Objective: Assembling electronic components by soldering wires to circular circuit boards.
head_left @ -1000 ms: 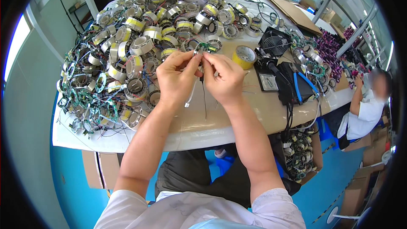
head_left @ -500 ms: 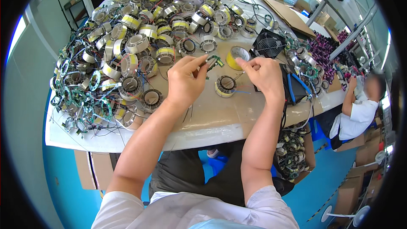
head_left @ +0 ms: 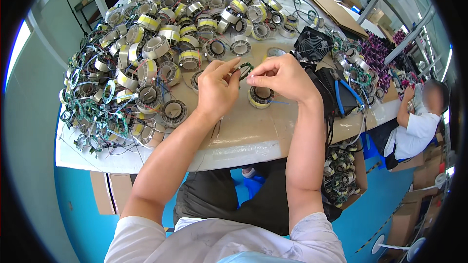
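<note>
Here, over the middle of the table (head_left: 243, 141), both hands raised and drawn close together: left hand (head_left: 217, 90) with thumb and forefinger pinched on a small green-wired part (head_left: 243, 68), right hand (head_left: 282, 75) pinching the same part from the other side, fingertips nearly meeting. Just below the right hand, lying flat on the tabletop, a round coil with yellow tape (head_left: 261, 96), thin blue lead trailing off to the right. Spread across the far and left half of the table, a dense heap of coils (head_left: 165, 43), grey and silver rings, many banded in yellow tape, mixed with tangles of green and blue wire toward the left edge. Beyond the right hand, a black fan (head_left: 312, 44) standing beside a black box (head_left: 336, 92) with blue-handled pliers (head_left: 346, 99) resting on top. Farther back on the right, a flat brown cardboard sheet (head_left: 336, 12), plain, no label legible. Under the table's left end, a brown cardboard box (head_left: 105, 192) against the blue floor; under the right end, a box of more coils (head_left: 341, 175), open-topped. At lower right, more brown cartons (head_left: 409, 214), stacked, markings too small to tell. At the right rim, another person in a white shirt (head_left: 414, 131), seated at the table's far corner, hands up near purple parts (head_left: 380, 53).
</note>
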### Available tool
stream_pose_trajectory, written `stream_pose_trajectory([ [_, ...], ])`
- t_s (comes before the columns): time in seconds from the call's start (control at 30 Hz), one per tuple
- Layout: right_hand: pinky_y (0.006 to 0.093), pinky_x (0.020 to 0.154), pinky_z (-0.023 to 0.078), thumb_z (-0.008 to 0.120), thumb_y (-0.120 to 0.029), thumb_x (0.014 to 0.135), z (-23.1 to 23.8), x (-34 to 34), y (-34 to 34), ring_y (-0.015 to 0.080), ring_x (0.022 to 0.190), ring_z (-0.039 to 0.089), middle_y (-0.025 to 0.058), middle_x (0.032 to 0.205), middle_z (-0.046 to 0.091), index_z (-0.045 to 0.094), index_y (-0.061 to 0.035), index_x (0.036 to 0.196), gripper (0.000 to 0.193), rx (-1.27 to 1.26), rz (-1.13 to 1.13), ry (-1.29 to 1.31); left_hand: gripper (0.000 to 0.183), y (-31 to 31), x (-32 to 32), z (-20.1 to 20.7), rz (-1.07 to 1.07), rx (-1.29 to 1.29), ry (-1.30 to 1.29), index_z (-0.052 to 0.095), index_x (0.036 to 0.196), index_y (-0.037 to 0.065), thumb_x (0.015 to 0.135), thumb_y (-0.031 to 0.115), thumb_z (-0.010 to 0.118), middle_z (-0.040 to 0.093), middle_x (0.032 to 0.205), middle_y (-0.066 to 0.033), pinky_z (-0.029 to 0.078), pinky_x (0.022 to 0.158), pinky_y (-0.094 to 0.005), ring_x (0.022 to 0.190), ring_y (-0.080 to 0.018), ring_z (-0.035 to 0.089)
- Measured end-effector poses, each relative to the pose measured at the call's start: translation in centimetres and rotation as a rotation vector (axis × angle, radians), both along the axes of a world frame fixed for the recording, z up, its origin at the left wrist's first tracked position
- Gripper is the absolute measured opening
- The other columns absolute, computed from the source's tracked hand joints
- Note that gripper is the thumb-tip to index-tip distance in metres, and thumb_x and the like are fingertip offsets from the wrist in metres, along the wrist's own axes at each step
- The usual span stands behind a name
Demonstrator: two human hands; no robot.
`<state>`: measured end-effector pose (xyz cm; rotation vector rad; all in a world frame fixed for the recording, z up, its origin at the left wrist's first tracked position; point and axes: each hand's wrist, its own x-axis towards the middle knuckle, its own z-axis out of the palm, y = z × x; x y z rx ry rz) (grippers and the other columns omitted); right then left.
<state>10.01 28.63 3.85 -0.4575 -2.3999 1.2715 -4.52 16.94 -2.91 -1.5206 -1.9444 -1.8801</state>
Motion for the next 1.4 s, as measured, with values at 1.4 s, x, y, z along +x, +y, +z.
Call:
stream_pose_trajectory([
  [1.4,0.0215,0.054,0.048,0.072,-0.009,0.091,-5.6,-2.4,-2.4,0.0057,0.063,0.064,0.0057,0.081,0.074,0.074,0.0015,0.102,0.016,0.157,-0.329,0.270,0.024,0.0,-0.6,-1.2,-0.002,0.007,-0.075,0.074,0.111,0.002,0.088,-0.001,0.068,0.069,0.095,-0.0054,0.052,0.062,-0.0233,0.075,-0.0114,0.071],
])
